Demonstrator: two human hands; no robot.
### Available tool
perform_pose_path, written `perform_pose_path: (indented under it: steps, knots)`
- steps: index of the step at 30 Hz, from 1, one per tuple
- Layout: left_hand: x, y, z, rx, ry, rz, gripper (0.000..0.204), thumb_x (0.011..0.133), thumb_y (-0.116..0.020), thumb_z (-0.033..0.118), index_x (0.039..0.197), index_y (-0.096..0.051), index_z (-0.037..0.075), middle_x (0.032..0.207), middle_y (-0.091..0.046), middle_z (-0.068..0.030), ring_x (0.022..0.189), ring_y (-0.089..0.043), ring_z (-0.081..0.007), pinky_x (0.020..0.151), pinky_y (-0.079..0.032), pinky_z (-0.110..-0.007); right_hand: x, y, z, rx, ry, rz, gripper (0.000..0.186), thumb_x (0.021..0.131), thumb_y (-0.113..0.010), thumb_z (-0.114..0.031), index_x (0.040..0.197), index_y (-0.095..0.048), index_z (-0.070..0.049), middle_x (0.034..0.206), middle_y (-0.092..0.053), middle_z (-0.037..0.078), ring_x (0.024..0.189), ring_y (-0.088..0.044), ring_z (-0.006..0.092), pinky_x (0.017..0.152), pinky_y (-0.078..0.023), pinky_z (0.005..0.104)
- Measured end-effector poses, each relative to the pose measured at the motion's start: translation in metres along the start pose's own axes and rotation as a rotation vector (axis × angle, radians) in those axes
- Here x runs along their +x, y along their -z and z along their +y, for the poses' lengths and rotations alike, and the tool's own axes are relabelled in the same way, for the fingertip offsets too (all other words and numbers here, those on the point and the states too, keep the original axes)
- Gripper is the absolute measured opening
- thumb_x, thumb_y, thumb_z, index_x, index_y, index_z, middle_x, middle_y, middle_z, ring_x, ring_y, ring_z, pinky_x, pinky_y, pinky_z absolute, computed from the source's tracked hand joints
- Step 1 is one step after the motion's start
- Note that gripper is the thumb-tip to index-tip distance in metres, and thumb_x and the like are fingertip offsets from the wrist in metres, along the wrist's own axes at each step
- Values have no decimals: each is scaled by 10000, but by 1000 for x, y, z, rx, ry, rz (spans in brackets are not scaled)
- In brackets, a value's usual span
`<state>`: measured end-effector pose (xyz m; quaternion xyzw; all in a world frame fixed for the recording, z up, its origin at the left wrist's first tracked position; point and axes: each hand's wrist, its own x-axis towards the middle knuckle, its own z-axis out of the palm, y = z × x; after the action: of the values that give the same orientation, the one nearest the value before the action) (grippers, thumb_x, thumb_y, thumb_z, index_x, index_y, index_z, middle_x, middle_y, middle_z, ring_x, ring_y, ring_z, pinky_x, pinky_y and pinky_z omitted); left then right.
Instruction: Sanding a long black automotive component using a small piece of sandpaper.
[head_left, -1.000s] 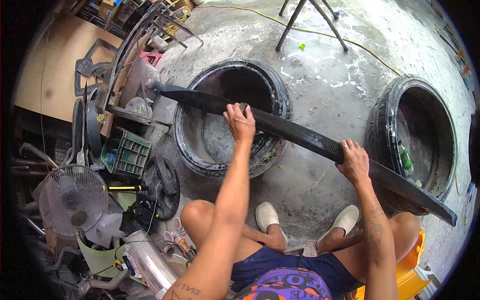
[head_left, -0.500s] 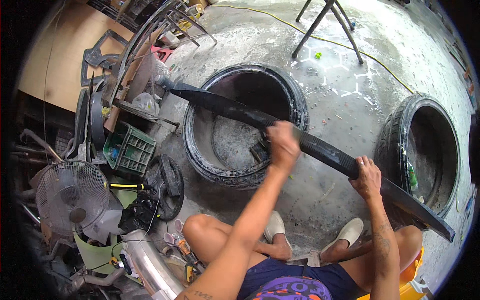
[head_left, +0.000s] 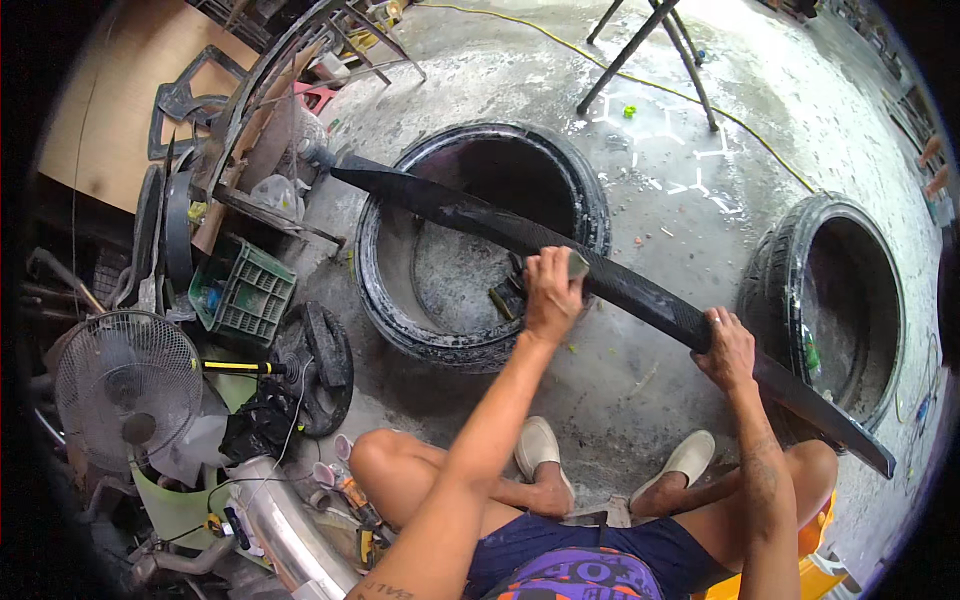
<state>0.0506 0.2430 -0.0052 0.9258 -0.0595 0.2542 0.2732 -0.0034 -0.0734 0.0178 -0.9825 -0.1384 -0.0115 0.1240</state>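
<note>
Long black carbon-weave strip is slanting across the left tyre, its lower end passing the right tyre. Left hand is gripping a small grey-green block at the strip; right hand is clasping its edge. Surface is showing dull smudges among weave; worked versus remaining stretches: can't tell.

Cream slip-on shoes, dark navy shorts and a purple shirt with orange patches and dark lettering make up the outfit, while a dark tattoo decorates the right forearm and inked letters mark the left arm.
</note>
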Motion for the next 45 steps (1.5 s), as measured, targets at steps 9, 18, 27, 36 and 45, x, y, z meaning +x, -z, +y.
perform_pose_path:
  steps: [9,18,27,36,45]
  knots:
    - [-21,-13,74,-63,-157,13,273,943,-627,271,962,-576,4,961,-562,-210,923,-530,-400,836,-412,-504,-11,26,7,183,-13,-240,633,655,-778,-248,1218,-556,-64,1066,-679,188,1073,-641,373,912,-524,475]
    - [-4,-15,58,95,-66,2,169,914,-608,161,888,-525,16,904,-514,-230,896,-524,-426,803,-414,-525,-9,16,11,131,-44,-232,508,699,-753,-257,1116,-558,-40,1008,-691,209,992,-669,406,868,-538,494]
    - [3,-4,55,97,-4,-109,246,939,-622,213,873,-532,-6,887,-518,-217,885,-525,-391,788,-428,-493,-10,21,1,147,-71,-247,501,707,-753,-250,1132,-574,-54,1003,-701,199,999,-678,386,870,-544,476]
    - [-9,-14,72,54,-237,-183,257,944,-635,225,890,-522,0,940,-493,-215,870,-510,-394,790,-427,-510,-8,25,5,175,-85,-268,465,713,-727,-218,1135,-612,-59,977,-714,195,965,-693,377,863,-552,463]
    - [-36,-28,127,-42,-218,-116,235,950,-602,240,931,-570,8,928,-550,-202,901,-520,-393,821,-397,-525,-9,25,7,196,-90,-244,490,692,-729,-220,1139,-630,-46,977,-717,208,956,-695,380,856,-554,467]
